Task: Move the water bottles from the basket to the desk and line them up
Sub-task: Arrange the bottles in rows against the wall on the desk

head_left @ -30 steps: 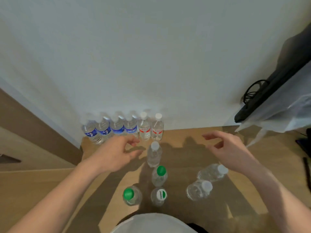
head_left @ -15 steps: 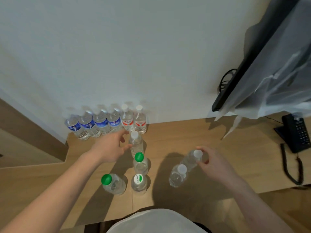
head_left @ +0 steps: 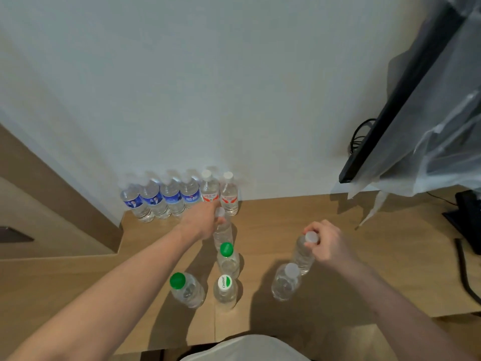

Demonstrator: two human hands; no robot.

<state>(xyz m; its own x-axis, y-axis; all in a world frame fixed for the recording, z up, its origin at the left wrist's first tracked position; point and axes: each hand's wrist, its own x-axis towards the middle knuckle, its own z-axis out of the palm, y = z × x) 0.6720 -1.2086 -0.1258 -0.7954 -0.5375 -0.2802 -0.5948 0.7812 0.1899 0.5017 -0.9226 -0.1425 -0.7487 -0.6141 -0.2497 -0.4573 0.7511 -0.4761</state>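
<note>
**Both hands on bottles, ready to extend the row**

We have both hands closed on bottles. Our left hand (head_left: 205,220) grips the neck of a white-capped bottle (head_left: 223,230) standing just in front of the wall row (head_left: 179,198), the six bottles already lined up against the wall. Our right hand (head_left: 326,244) pinches the cap end of a clear bottle (head_left: 302,254), well to the right of that row and nearer to us; whether its base is on the table (head_left: 364,269) we cannot tell. No basket is in view, so every bottle we see is already on the table.

We judge the step in hand to be the lining up: loose bottles are being taken to join the wall row. The next move calls for lifting each held bottle straight up, carrying it to the right end of the wall row and setting it upright against the wall.

Room is good there: bare table runs right from the wall row as far as the plastic-covered monitor (head_left: 406,95). It is tighter in front of the row, where a green-capped bottle (head_left: 227,259) stands just behind the left hand's bottle, with two more (head_left: 186,289) (head_left: 225,290) closer to us. Another clear bottle (head_left: 286,281) sits just beside the right hand's bottle, so a sideways drag could knock it. The table's near edge lies just behind those nearest bottles.
</note>
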